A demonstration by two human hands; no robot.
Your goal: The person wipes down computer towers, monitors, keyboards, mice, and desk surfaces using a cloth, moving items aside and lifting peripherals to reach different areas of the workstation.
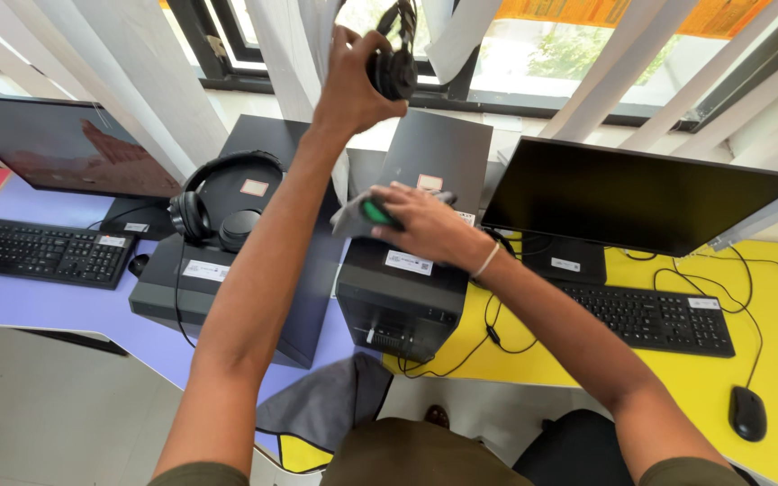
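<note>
Nearest me, a grey cloth (330,405) hangs off the tabletop (65,306) edge below my arms. Left of my hands, another headset (218,202) rests on a black computer case (227,270). My left hand (348,81) is closed around a black headset (395,54), raised high. Just below it, my right hand (425,220) clutches a grey wiping cloth (353,214) over a second case (407,279). I judge the wiping is mid-step; bringing cloth and headset together needs care.

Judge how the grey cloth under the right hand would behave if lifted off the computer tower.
The grey cloth looks soft: it bunches under the right hand, so it would likely droop. It seems light, and probably slides easily across the smooth black tower.
</note>
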